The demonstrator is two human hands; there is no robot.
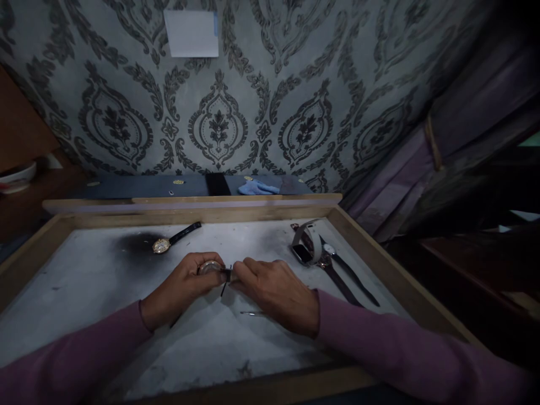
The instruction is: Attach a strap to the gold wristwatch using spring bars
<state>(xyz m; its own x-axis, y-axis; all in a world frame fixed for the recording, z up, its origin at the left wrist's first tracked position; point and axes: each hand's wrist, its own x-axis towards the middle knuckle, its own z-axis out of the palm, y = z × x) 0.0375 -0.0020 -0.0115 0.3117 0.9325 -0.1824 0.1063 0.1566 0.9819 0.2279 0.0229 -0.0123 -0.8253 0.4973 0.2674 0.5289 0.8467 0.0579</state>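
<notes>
Above the middle of a wooden tray, my left hand point(183, 284) is closed around a round wristwatch point(210, 266), its face turned up between thumb and fingers. A short dark strap piece point(226, 275) sticks out from the watch toward the right. My right hand point(276, 287) pinches at the strap's far end, its fingers nearly meeting my left thumb; their tips partly cover what they grip. A thin dark strip point(224, 289) hangs below the strap. Under my right hand, a slim metal tool point(252, 313) lies on the white tray floor.
A gold-cased watch point(161, 245) with a black strap rests at the tray's left. Several watches, among them a square-faced smartwatch point(302, 254) with a pale band, lie at the right. Beyond the tray's wooden rim point(189, 214) sits a blue cloth point(258, 187), before the patterned wall.
</notes>
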